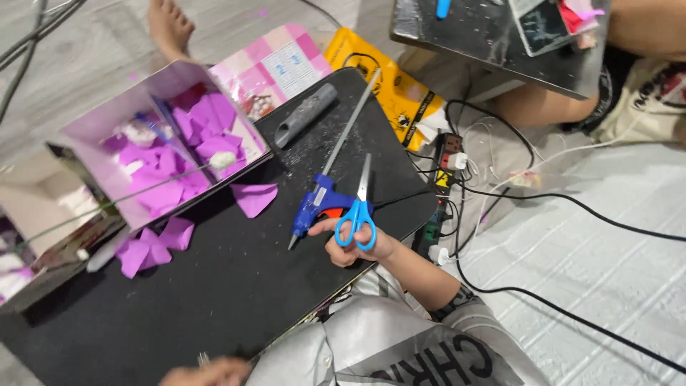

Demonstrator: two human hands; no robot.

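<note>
Blue scissors [359,209] are gripped by the right hand [351,243], fingers through the loops, blades shut and pointing to 12 o'clock, beside the glue gun [319,202]. The left hand [207,372], at 6 o'clock on the tabletop [236,286], is barely seen; its grip cannot be told. Blades are best kept closed and clear of the cords [543,200].

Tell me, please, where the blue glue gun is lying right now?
In the head view, the blue glue gun lies on the black board, right of centre, just left of the scissors in the right hand.
</note>
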